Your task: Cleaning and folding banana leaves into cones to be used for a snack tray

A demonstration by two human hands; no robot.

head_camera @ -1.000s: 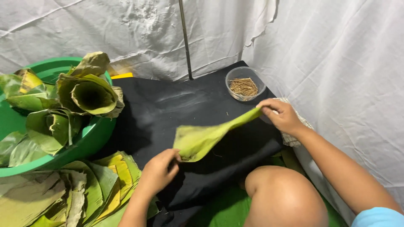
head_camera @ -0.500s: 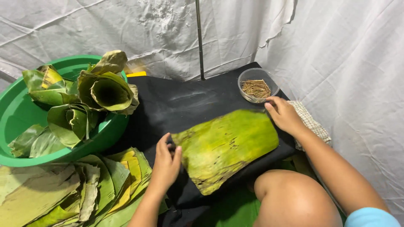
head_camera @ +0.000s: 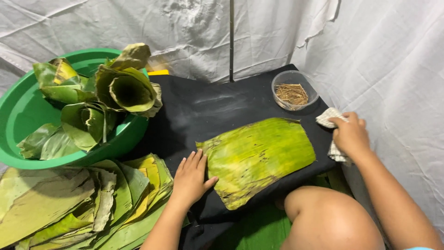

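A low surface covered in black cloth (head_camera: 203, 111) sits in a corner hung with crumpled white sheeting (head_camera: 393, 60), with a thin dark pole (head_camera: 231, 41) rising against the sheeting at twelve o'clock. A flattened green banana leaf (head_camera: 261, 155) lies spread on the cloth, its long side running from about eight o'clock up toward two o'clock. The left hand (head_camera: 190, 178) rests flat and open, fingers spread, palm down on the cloth, thumb touching the leaf's edge at its eight o'clock corner; it grips nothing. At three o'clock from the leaf, the right hand (head_camera: 350, 134) is curled closed around a pale checked rag (head_camera: 327, 118) at the cloth's edge. A clear round tub (head_camera: 294, 89) with dry brown sticks in it stands at one o'clock from the leaf, well apart from both hands. Over at nine to ten o'clock a green basin (head_camera: 23, 115) holds leaves rolled into cones (head_camera: 125, 90), and a loose stack of flat leaves (head_camera: 78, 199) lies below it at seven o'clock, just beside the left forearm. A bare knee (head_camera: 323, 217) shows at five o'clock
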